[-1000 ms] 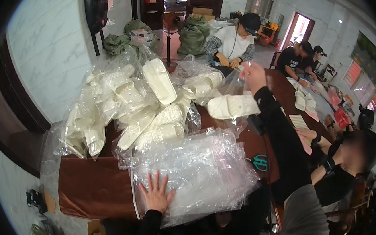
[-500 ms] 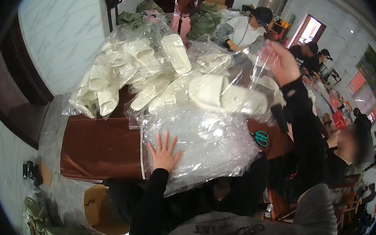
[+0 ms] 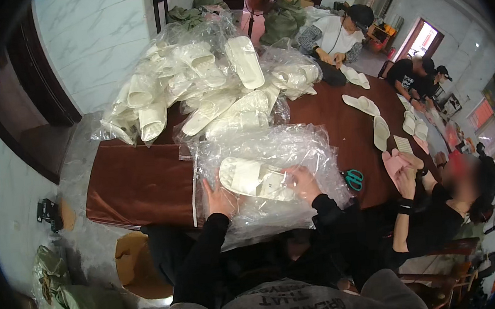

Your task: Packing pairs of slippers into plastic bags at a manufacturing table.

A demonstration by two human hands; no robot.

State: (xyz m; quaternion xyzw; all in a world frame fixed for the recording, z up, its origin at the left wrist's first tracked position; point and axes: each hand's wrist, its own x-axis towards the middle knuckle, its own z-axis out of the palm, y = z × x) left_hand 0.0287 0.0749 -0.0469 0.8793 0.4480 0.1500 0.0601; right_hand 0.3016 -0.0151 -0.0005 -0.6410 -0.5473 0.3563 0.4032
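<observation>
A cream slipper (image 3: 254, 178) lies lengthwise in front of me on a stack of clear plastic bags (image 3: 276, 216). My left hand (image 3: 222, 201) curls around its left end, with some fingers hidden by the slipper. At the other end my right hand (image 3: 304, 186) is closed on the slipper, its fingers slightly smeared by motion. Whether clear film wraps this slipper is hard to tell among the shiny plastic. Just beyond it sits a heap of bagged cream slippers (image 3: 205, 108).
Teal-handled scissors (image 3: 354, 180) lie right of the bags on the brown-covered table (image 3: 138, 184). Loose cream slippers (image 3: 361, 105) line the right side. A co-worker at right handles a pink slipper (image 3: 399, 168); another person sits at the far side. A cardboard box (image 3: 134, 264) stands below, left.
My raised right hand has come down to the slipper in front of me. The bagged slippers have left the upper right. My left hand has gone from flat on the bags to the slipper's end.
</observation>
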